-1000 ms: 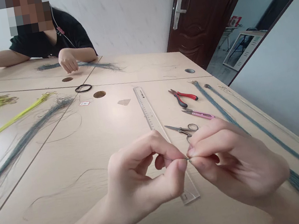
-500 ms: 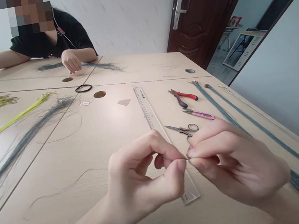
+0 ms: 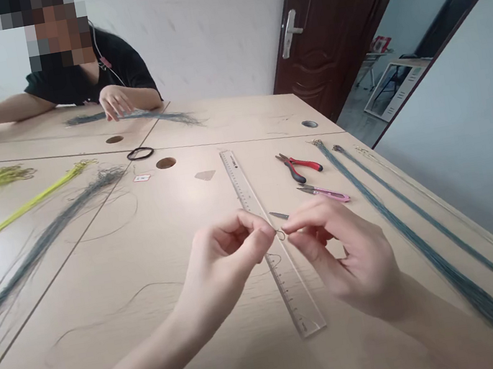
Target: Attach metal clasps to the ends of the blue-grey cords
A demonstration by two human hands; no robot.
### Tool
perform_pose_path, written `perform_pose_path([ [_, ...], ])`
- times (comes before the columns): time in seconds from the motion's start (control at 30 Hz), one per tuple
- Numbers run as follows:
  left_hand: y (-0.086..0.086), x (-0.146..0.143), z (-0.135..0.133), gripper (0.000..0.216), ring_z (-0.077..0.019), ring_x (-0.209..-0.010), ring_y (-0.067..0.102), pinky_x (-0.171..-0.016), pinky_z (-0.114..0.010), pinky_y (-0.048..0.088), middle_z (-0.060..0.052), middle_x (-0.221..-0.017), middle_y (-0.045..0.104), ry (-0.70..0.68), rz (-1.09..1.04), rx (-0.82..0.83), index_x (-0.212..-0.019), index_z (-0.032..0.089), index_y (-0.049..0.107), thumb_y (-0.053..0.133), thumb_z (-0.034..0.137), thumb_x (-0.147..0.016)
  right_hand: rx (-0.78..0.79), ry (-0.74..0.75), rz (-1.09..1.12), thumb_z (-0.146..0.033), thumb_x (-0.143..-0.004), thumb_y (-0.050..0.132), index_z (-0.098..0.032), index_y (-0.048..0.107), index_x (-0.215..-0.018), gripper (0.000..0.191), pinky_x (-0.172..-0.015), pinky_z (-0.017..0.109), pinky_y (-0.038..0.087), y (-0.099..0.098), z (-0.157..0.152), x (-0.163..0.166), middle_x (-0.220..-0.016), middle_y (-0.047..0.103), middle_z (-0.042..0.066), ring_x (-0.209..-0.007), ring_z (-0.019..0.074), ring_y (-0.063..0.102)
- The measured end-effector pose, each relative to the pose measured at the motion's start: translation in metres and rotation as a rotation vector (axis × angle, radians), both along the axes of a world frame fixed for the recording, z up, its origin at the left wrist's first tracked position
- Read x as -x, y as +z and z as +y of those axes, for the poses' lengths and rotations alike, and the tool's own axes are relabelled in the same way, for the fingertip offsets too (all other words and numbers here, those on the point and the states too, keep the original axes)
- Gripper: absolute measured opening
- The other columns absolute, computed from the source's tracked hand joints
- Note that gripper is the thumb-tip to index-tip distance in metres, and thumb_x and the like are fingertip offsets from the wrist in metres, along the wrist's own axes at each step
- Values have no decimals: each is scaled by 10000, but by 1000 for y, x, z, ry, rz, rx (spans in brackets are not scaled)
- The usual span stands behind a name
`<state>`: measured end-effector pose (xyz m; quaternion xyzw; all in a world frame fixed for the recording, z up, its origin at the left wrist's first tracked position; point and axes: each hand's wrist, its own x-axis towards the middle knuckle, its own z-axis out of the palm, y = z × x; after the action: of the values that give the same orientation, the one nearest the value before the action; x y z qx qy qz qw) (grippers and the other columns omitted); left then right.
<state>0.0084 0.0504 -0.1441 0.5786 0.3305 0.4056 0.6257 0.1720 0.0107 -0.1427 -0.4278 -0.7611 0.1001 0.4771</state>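
My left hand (image 3: 232, 253) is closed, thumb and forefinger pinching a thin dark thread. A small thread loop (image 3: 281, 236) stands out from those fingertips. My right hand (image 3: 347, 249) is in a pinch just right of the loop, its thumb and forefinger tips close together; whether they grip the loop's edge is too small to tell. Under both hands lies a clear ruler (image 3: 302, 307). A long loose thread (image 3: 150, 286) trails over the table left of my left wrist. Scissors (image 3: 279, 215) lie behind my right hand, only the blade tip showing.
Red-and-black pliers (image 3: 302, 164) and pink thread snips (image 3: 326, 192) lie beyond my right hand. Blue-grey thread bundles (image 3: 406, 233) run down the right; a grey bundle (image 3: 48, 243) and yellow bundles (image 3: 20, 219) lie left. Across the table a person (image 3: 125, 66) rests a hand near another bundle.
Both hands have moved up and left, away from me. A small loop now shows between the fingertips. The right hand covers more of the scissors.
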Motion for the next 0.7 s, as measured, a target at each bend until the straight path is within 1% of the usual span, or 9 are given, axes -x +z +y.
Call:
perform_pose_path([
  [0.1, -5, 0, 5, 203, -88, -584, 383, -554, -229, 307, 37, -559, 449, -42, 44, 58, -666, 172, 568, 562, 301, -823, 0, -2, 29, -94, -835, 586, -180, 548, -926, 130, -498, 186, 419, -4, 1, -1, -828, 556, -21, -615, 45, 508],
  [0.2, -7, -2, 7, 211, -88, -587, 386, -567, -233, 306, 35, -559, 443, -92, 60, 76, -673, 162, 568, 564, 315, -818, -35, -15, -17, -99, -852, 562, -193, 558, -890, 102, -520, 203, 412, -4, 2, -2, -811, 564, -21, -641, 62, 514],
  [0.27, -6, -3, 6, 207, -83, -581, 391, -561, -225, 307, 35, -560, 448, -114, 75, 70, -672, 155, 565, 567, 305, -815, -19, -37, -28, -131, -869, 546, -196, 560, -869, 66, -520, 207, 400, -3, 2, -3, -791, 557, -21, -628, 64, 509],
  [0.33, -5, -5, 6, 226, -68, -541, 368, -531, -211, 294, 37, -558, 457, -127, 121, 49, -667, 148, 554, 559, 309, -824, 65, -55, 18, -191, -884, 535, -194, 556, -831, 56, -510, 199, 401, -2, 3, -2, -769, 546, -18, -613, 67, 507],
  [0.43, -3, -4, 6, 276, -55, -489, 301, -478, -202, 254, 42, -561, 454, -121, 211, -13, -676, 143, 522, 519, 356, -852, 318, -44, 132, -315, -900, 504, -188, 539, -786, 174, -461, 190, 395, 0, 5, 0, -675, 524, -21, -548, 75, 494],
  [0.5, -2, -4, 6, 282, -61, -495, 298, -468, -201, 244, 41, -578, 448, -110, 254, -64, -711, 145, 515, 490, 379, -866, 445, -39, 174, -391, -902, 480, -187, 526, -783, 240, -423, 191, 387, 1, 9, 0, -612, 509, -27, -485, 77, 474],
  [0.53, -2, -4, 6, 275, -65, -507, 311, -474, -200, 252, 40, -588, 445, -110, 273, -93, -726, 145, 514, 479, 377, -871, 470, -46, 183, -422, -902, 467, -188, 517, -789, 264, -408, 195, 388, 2, 11, -1, -597, 507, -29, -458, 78, 466],
  [0.6, -4, -4, 7, 252, -75, -530, 351, -492, -202, 280, 37, -596, 444, -123, 313, -160, -740, 144, 518, 468, 351, -875, 463, -97, 190, -467, -908, 421, -191, 494, -814, 301, -387, 204, 398, 6, 19, -8, -613, 523, -21, -420, 78, 465],
  [0.7, -8, -7, 3, 225, -106, -600, 462, -559, -225, 360, 2, -639, 530, -177, 386, -292, -746, 137, 567, 462, 292, -870, 435, -251, 164, -479, -929, 349, -177, 484, -878, 335, -369, 209, 401, 20, 34, -29, -674, 555, -3, -389, 71, 470],
])
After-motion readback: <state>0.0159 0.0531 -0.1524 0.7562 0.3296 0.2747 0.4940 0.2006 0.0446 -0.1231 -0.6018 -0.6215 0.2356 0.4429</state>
